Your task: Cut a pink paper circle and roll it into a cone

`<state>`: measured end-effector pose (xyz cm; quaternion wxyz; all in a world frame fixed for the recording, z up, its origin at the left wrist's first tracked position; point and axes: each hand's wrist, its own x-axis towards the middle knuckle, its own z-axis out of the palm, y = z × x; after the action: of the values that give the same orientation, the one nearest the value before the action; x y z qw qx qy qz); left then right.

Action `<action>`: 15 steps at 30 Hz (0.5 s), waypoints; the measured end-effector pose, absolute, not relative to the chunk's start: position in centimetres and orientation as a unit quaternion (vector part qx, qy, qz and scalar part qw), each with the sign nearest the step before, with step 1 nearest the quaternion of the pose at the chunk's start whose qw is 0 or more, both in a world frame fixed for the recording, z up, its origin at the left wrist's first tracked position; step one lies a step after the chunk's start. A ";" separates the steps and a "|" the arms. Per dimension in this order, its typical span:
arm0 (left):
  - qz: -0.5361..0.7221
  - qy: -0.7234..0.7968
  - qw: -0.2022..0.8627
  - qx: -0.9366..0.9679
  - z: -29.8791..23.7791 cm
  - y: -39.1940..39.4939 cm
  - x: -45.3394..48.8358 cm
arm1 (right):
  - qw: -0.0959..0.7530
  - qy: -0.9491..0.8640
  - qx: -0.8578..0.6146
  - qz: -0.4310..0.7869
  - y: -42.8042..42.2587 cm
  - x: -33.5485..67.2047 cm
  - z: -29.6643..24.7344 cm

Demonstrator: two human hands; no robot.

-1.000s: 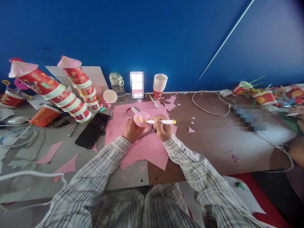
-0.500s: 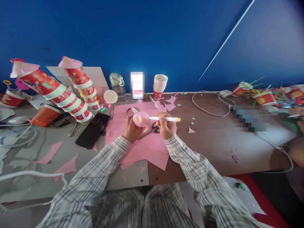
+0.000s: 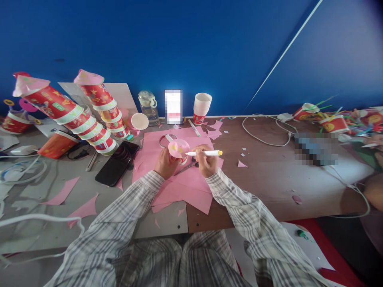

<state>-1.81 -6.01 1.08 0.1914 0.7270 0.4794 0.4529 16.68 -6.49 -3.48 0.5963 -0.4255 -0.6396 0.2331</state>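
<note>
My left hand is closed around a red paper cup topped with a pink paper cone that bears yellow marks. Most of the cup is hidden by my fingers and the cone. Between the fingers of my right hand is a white marker pen with a yellow end, its tip at the cone's right edge. Whether the tip touches the paper I cannot tell. Under both hands lie pink paper sheets. Scissors rest there, partly covered by my right hand, and a tape roll lies behind the cone.
Two leaning towers of red paper cups with pink cone tops stand left. A black phone lies before them. Behind are a water bottle, stacked cups and another marker. A person's hand shows at far right.
The marker in my right hand has shifted slightly left and down along the cone's edge. The cone has tilted a little in my left hand.
</note>
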 end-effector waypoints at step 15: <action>0.449 0.470 0.220 0.728 1.0 -5.8 -1.9 | 0.584 -0.648 -0.431 0.232 -6.6 16.6 -1.5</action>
<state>-1.93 -5.84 0.98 0.2199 0.7277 0.4699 0.4486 16.56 -6.61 -1.51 0.5839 -0.4313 -0.6475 0.2318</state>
